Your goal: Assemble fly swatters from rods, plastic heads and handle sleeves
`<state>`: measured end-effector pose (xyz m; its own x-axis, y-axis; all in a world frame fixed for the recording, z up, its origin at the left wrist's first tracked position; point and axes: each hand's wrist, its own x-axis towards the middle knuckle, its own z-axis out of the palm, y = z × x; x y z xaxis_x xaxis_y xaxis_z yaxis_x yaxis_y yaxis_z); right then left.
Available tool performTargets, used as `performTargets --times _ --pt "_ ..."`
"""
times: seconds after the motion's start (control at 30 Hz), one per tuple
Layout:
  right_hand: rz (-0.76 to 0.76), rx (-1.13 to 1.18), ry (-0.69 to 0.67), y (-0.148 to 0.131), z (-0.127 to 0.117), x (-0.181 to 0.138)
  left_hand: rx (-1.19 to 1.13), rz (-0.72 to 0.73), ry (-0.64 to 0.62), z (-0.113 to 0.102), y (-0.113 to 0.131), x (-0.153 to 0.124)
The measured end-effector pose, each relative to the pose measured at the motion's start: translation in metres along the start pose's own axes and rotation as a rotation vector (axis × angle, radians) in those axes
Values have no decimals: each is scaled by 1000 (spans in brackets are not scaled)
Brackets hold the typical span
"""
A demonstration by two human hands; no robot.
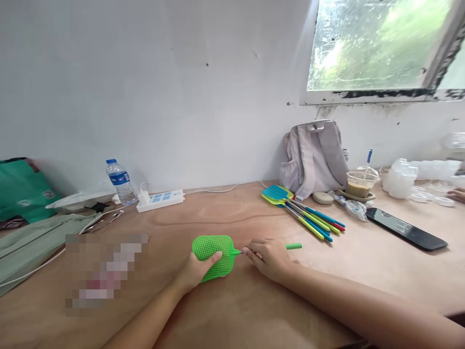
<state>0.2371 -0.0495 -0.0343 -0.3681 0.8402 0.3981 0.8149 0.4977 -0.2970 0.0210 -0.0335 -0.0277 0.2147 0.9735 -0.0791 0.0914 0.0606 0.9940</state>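
Observation:
A bright green fly swatter (221, 245) lies crosswise above the table in front of me, its perforated head to the left. My left hand (199, 267) grips that head, thumb on top and the other fingers underneath, out of sight. Close to where the head meets the thin metal rod, my right hand (267, 257) pinches the rod with its fingertips. The green handle end sticks out past my right hand. Farther back on the right, a pile of fly swatters (308, 213) has blue and yellow-green heads and blue, yellow and red handles.
A water bottle (121, 182) and a white power strip (162, 200) stand by the wall. At the back right are a grey backpack (316, 155), a drink cup (359, 184), a black phone (405, 229) and white plastic bottles (399, 179). Part of another person's hand (457, 195) shows at the right edge.

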Motion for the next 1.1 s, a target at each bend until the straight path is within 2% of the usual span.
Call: performTargets --times 0.17,0.33,0.43,0.5,0.6,0.7,0.77,0.83,0.97,1.03,1.1 --pt "28 -41 -27 8 0 6 -171 -21 -48 10 1 13" --pt "19 0 -13 32 -12 16 -193 -103 -162 19 16 28" --pt "-73 36 -88 49 -30 18 -183 -162 -218 9 27 27" --pt "-176 43 -165 57 -40 16 -221 -174 -189 -4 29 25" --pt "-267 16 -232 61 -49 12 -274 -156 -138 -23 24 22" --pt "-275 -36 -254 62 -49 9 -324 -148 -171 -31 15 24" --pt "-236 -77 -193 67 -50 10 -360 -161 -213 -32 12 26" --pt "-168 -103 -67 78 -54 12 -389 -159 -217 -31 12 30" --pt "103 -187 231 116 -66 13 -446 -155 -92 -33 11 37" --pt "309 -322 253 134 -70 13 -470 -184 -58 -36 9 41" --pt "494 -462 173 147 -70 11 -476 -215 -57 -38 6 44"
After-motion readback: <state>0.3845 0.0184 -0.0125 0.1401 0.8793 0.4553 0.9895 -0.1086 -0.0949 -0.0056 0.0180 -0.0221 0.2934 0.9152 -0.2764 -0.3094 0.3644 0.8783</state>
